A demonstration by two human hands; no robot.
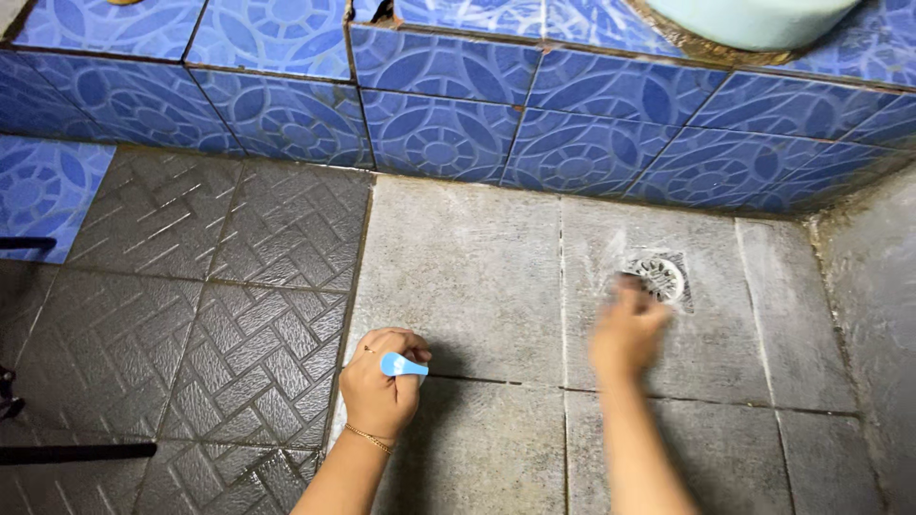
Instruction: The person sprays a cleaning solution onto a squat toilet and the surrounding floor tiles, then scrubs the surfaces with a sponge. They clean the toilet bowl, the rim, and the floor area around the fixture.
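My left hand (380,385) is closed around a small light-blue brush handle (404,365) and presses down on the grey floor tile (468,277) beside a grout line. A thin bracelet sits on that wrist. My right hand (627,331) is blurred with motion, fingers bent, resting on the pale soapy tile just left of the round metal floor drain (658,277). Whether it holds anything cannot be told through the blur.
A low step faced with blue flower-pattern tiles (448,124) runs across the back. A pale green basin (754,19) sits on it at top right. Dark grey textured tiles (210,315) cover the floor at left. A grey wall (873,315) closes the right side.
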